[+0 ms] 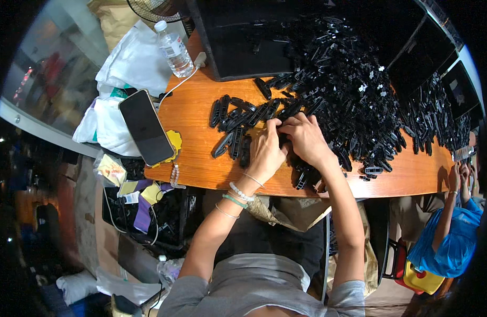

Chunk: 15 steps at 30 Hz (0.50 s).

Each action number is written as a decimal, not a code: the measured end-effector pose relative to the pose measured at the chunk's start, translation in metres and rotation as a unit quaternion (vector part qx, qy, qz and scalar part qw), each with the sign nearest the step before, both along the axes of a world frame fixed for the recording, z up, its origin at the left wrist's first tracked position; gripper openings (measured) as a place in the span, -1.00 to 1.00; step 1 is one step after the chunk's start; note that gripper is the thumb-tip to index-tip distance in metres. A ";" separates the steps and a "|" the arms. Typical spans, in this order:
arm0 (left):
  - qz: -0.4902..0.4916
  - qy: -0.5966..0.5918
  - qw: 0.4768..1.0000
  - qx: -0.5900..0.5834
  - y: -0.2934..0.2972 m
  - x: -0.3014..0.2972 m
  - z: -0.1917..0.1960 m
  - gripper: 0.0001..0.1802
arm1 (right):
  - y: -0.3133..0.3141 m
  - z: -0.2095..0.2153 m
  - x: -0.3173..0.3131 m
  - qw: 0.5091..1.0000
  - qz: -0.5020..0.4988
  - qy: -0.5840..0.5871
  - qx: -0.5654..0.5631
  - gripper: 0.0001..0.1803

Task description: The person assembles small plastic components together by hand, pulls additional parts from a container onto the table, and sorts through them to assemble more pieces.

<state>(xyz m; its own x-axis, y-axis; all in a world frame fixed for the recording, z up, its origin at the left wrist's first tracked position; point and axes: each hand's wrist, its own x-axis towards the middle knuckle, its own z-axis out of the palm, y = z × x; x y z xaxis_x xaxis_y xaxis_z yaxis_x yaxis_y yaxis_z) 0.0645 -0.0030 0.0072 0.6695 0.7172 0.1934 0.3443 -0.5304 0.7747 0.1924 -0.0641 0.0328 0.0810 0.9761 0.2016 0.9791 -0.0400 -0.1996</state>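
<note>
The one view comes from my head, looking steeply down and close over the tabletop (pixel 196 132), its fisheye bending the edges toward the rim. My forearms enter from six o'clock and my lap fills the bottom. The tabletop runs from ten to three o'clock, and the floor drops away at eight.

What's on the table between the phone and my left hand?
In the head view, a few loose black plastic clips lie between the phone and the left hand.
</note>
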 end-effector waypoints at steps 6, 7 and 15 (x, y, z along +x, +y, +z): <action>0.006 -0.091 0.986 0.140 0.002 -0.009 -0.019 -0.45 | 0.002 0.000 -0.001 0.999 0.022 0.020 -0.031 -0.77; 0.006 -0.090 0.986 0.140 0.003 -0.010 -0.019 -0.45 | 0.001 -0.001 -0.003 0.999 0.037 0.029 0.008 -0.78; 0.008 -0.139 0.989 0.055 0.004 -0.024 -0.018 -0.66 | -0.008 -0.002 -0.008 0.982 0.048 0.159 0.087 -0.83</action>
